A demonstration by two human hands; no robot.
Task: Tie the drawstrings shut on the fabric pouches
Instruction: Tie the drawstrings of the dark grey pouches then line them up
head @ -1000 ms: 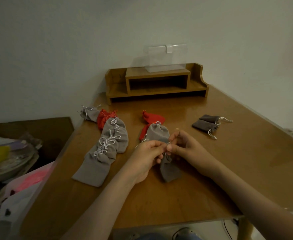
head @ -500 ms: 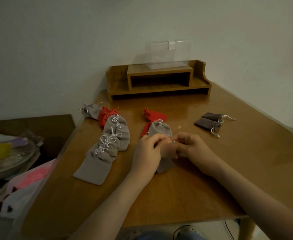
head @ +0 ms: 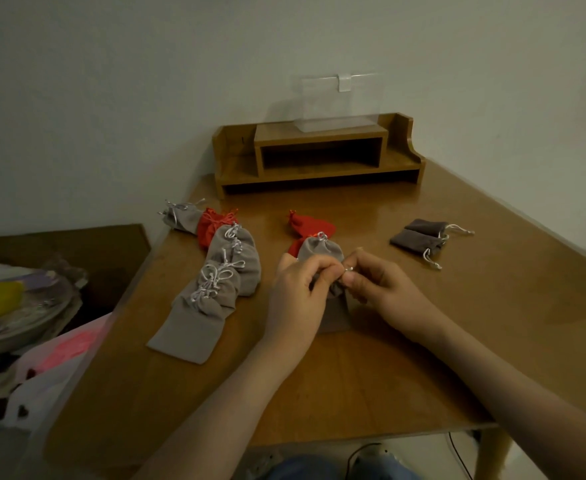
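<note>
A grey fabric pouch (head: 334,315) lies on the wooden table (head: 371,375) between my hands, its bunched neck lifted at my fingertips. My left hand (head: 296,297) and my right hand (head: 379,291) each pinch the pouch's white drawstring (head: 348,269) right at the neck, fingers nearly touching. Behind them lies another grey pouch (head: 321,249) over two red pouches (head: 310,226). A row of overlapping grey pouches (head: 215,292) with knotted white cords lies to the left. Two darker grey pouches (head: 423,237) with loose cords lie at the right.
A red pouch (head: 212,225) and a grey pouch (head: 180,218) end the left row near the wall. A wooden desk shelf (head: 319,157) carrying a clear plastic box (head: 338,102) stands at the back. Left of the table is clutter with a pink bag (head: 66,344).
My hands have drawn closer together at the pouch's neck, and the pouch has settled lower onto the table. The camera view has shifted slightly.
</note>
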